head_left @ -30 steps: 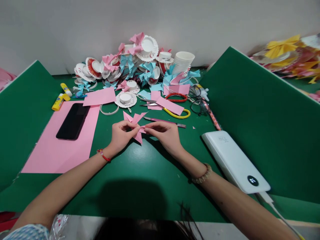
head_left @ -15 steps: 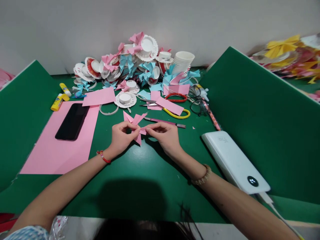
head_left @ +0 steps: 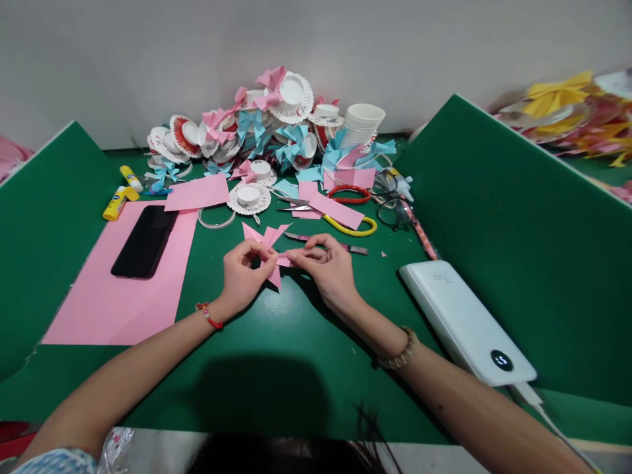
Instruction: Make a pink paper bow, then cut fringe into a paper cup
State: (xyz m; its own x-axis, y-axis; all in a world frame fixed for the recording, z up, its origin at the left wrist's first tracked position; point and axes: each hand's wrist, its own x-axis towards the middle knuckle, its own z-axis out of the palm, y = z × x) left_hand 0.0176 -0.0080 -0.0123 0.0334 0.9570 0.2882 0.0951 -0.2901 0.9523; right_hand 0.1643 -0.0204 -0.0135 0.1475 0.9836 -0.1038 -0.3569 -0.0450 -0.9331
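Observation:
A folded pink paper bow sits between my two hands over the middle of the green table. My left hand pinches the bow's centre from the left. My right hand pinches it from the right, thumb and fingers closed on the paper. The bow's upper wings stick out above my fingers and a lower point hangs below them.
A black phone lies on a large pink sheet at left, with two glue sticks behind. A white power bank lies at right. Scissors, glasses and a pile of paper-plate crafts fill the back.
Both hands have stayed on the pink bow with only small finger movements. The view has shifted down slightly.

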